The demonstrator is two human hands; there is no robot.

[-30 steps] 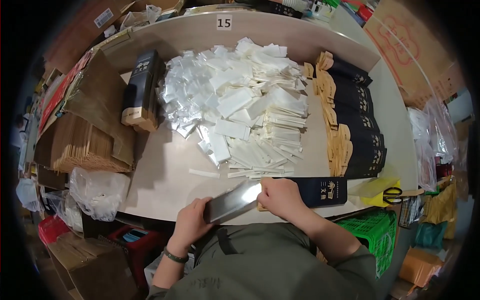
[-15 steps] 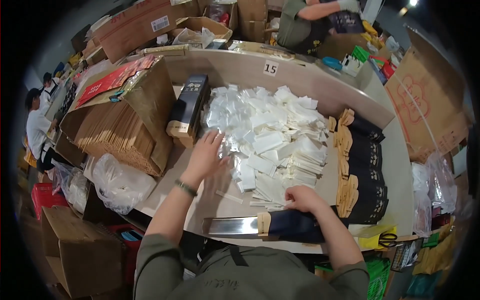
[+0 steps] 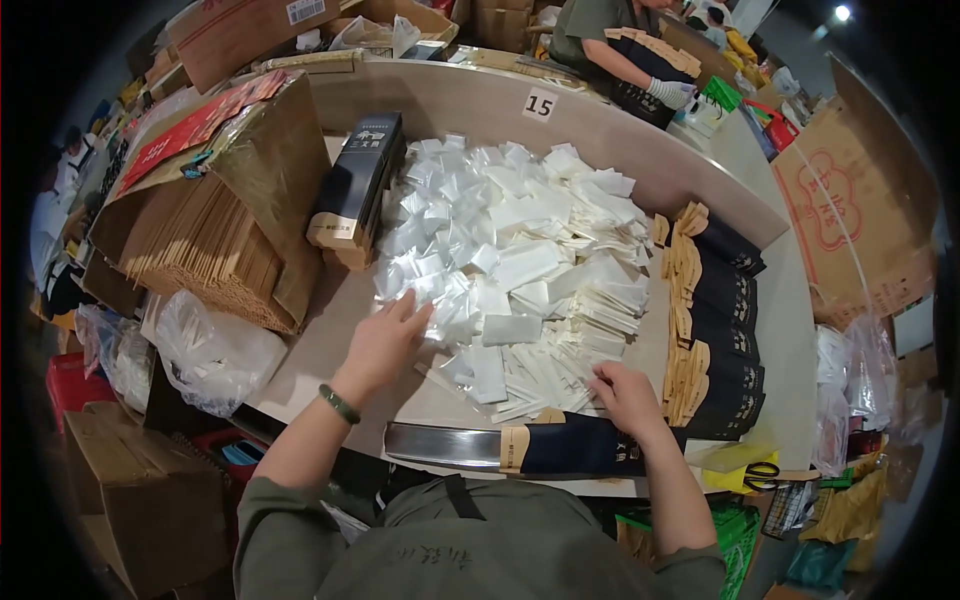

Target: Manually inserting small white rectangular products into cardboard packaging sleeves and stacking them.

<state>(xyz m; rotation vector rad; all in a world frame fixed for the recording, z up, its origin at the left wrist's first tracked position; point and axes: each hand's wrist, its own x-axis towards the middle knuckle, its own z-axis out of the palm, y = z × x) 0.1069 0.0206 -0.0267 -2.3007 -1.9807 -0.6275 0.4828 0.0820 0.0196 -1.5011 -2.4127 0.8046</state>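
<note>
So the big change is that both hands have let go of the shiny metal channel (image 3: 440, 446). A second ago the left hand (image 3: 385, 345) was holding it and the right hand (image 3: 625, 393) was at the mouth of the dark pouch (image 3: 565, 447). Now channel and pouch lie along the near edge of the table (image 3: 310, 368), the channel's right end looking tucked into the pouch's tan mouth. The left hand has gone up to the near left edge of the clear packets (image 3: 425, 205), fingers spread and loose, nothing visibly in them. The right is curled beside the near end of the white sachets (image 3: 575, 300), thumb close to fingertips; can't tell if it's pinching one. I'd read that as work shifting from the pouch to the heaps, with the channel staying put unheld.
</note>
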